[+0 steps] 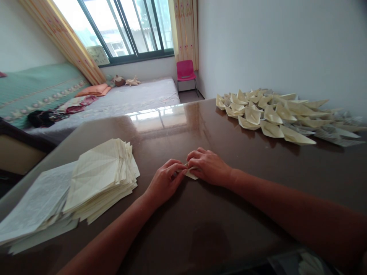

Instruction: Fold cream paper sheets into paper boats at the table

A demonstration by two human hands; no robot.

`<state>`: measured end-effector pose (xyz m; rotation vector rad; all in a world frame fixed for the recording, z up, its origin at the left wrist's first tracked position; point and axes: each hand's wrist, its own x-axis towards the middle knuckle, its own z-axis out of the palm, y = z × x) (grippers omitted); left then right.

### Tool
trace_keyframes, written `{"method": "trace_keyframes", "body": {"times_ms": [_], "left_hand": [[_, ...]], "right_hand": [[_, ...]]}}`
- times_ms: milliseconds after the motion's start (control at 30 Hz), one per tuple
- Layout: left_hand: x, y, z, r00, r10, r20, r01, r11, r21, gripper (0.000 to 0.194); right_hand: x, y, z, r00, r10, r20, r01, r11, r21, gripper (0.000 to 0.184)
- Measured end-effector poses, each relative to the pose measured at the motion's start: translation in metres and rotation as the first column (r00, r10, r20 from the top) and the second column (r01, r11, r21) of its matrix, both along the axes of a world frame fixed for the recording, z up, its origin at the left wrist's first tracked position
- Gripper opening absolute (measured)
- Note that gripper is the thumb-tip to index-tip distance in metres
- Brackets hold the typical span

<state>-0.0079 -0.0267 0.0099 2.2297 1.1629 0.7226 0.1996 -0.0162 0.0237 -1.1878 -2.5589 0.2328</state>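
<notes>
A small folded piece of cream paper (191, 175) lies low over the middle of the brown table, mostly covered by my fingers. My left hand (167, 178) pinches its left side between thumb and fingers. From the right, my right hand (208, 166) closes over the other side, with fingers bent down onto the paper. The two hands nearly meet there. To the left of my left hand lies a thick stack of cream paper sheets (97, 172), the top one marked with crossing creases. Beyond my right hand stand many folded paper boats (271, 118), mostly cream, some greyish white.
The glossy brown table (160, 141) fills the foreground. Grey-white printed sheets (40, 198) lie partly under the cream stack. A bed (143, 93) with pillows and a soft toy stands past the table, near a pink chair (185, 71). A white wall (275, 46) borders the right side.
</notes>
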Motion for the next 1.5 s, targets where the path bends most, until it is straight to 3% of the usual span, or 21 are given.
{"method": "trace_keyframes", "body": {"times_ms": [133,300,467,600,700,833,933,1000,1267,1500], "left_hand": [[0.001,0.002,-0.003,1.0,0.025,0.012,-0.024,0.997,-0.066,0.026],[0.0,0.004,-0.003,1.0,0.004,-0.017,-0.005,0.999,-0.038,0.025],[-0.002,0.004,-0.003,0.999,-0.014,-0.039,0.013,1.0,-0.025,0.027],[-0.001,0.004,-0.003,0.998,-0.028,-0.048,0.027,0.999,-0.02,0.026],[0.0,0.003,-0.003,0.998,-0.035,-0.052,0.035,0.999,-0.012,0.025],[0.0,0.0,-0.003,0.996,-0.042,-0.077,0.044,0.999,0.03,0.022],[-0.001,-0.001,-0.002,0.994,-0.063,-0.095,0.071,0.993,0.09,0.019],[-0.002,-0.001,-0.002,0.993,-0.079,-0.088,0.089,0.99,0.11,0.017],[0.0,0.0,-0.006,0.99,-0.112,-0.082,0.12,0.988,0.1,0.014],[0.002,0.004,-0.006,0.991,-0.089,-0.095,0.095,0.994,0.058,0.013]], "right_hand": [[-0.002,0.001,-0.001,0.999,0.038,0.012,-0.038,0.998,0.047,0.016],[0.001,0.006,-0.008,0.995,0.049,-0.088,-0.051,0.999,-0.016,0.012],[0.013,0.017,-0.002,0.932,0.055,-0.359,-0.108,0.985,-0.131,0.018],[0.024,0.026,0.01,0.846,-0.085,-0.526,0.027,0.993,-0.116,0.014],[0.025,0.023,0.016,0.884,-0.042,-0.466,0.031,0.999,-0.032,0.01],[0.017,0.004,0.023,0.985,0.016,-0.17,-0.011,1.0,0.029,0.01],[0.01,-0.009,0.027,0.998,0.014,0.066,-0.016,0.999,0.036,0.013],[0.007,-0.012,0.025,0.99,0.002,0.141,-0.005,1.0,0.021,0.012],[0.0,-0.005,0.008,0.998,0.015,0.068,-0.014,1.0,-0.013,0.018],[0.008,0.002,0.006,0.999,0.029,0.025,-0.026,0.996,-0.091,0.015]]}}
